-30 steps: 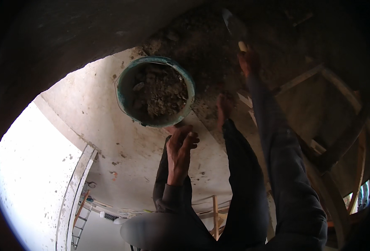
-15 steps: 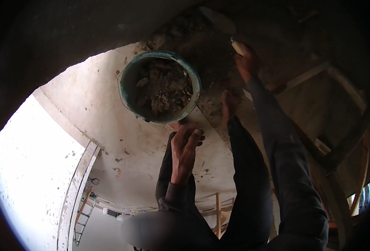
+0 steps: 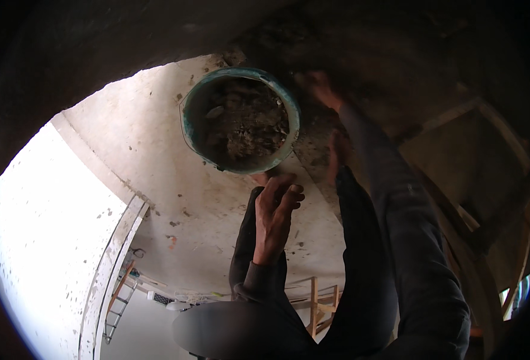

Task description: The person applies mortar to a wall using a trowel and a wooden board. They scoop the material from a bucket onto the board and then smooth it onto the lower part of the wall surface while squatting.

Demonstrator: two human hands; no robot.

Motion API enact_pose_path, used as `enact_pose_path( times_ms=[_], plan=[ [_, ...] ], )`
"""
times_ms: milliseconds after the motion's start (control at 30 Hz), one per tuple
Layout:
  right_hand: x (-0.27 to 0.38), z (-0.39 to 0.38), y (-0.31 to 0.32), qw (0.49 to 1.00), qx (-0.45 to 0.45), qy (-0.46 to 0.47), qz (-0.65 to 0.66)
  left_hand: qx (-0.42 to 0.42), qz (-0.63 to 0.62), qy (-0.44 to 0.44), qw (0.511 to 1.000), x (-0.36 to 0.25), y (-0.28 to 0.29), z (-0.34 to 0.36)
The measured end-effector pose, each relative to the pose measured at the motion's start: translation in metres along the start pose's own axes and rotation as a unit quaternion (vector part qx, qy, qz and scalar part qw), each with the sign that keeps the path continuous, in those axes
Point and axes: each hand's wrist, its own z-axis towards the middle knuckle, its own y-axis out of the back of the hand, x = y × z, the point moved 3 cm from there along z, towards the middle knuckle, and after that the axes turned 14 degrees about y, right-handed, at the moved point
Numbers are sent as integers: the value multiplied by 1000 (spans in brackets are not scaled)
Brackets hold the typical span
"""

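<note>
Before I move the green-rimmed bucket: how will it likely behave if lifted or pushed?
The bucket is probably heavy, given the debris inside. It seems fairly stiff, judging by its round rim. Debris might spill if it tips, since the top is open.

A pale floor [image 3: 157, 180], flecked with dark spots, spans the centre-left of the frame. A brightly lit white surface [image 3: 43, 240], also speckled, occupies the left. A light, curved strip [image 3: 104, 279] borders it at lower left. Just right of this strip are a metal ladder [image 3: 119, 315] and an orange-brown bar [image 3: 120, 288]. A timber frame [image 3: 314, 303] is located at lower centre. Dark timber members [image 3: 466, 276] occupy the right, beside a small bright opening [image 3: 521, 294].
</note>
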Motion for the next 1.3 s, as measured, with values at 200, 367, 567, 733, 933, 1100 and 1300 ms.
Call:
enact_pose_path(
  times_ms=[200, 367, 567, 733, 933, 1100, 1300],
  plan=[
    [-24, 10, -2, 992, 0, -39, 119, -5, 10, -11, 1000, -2, 3, -2],
    [-21, -15, 14, 996, -12, -74, 43, -4, 13, -9, 1000, 1, 3, 0],
    [-31, -14, 4, 997, 55, -51, 18, 7, 19, 0, 1000, -2, -5, -2],
    [-4, -8, 17, 991, -12, -89, 98, -5, 15, -2, 1000, -2, -5, -1],
    [-94, -19, 29, 980, -126, -25, 150, -11, 32, 0, 999, -5, -9, -1],
    [-144, -13, 60, 995, -96, -12, -4, -4, 24, 4, 1000, -5, -13, 1],
    [-120, 7, 65, 982, -66, 24, -174, -18, 17, 0, 1000, -4, -10, 2]
  ],
)
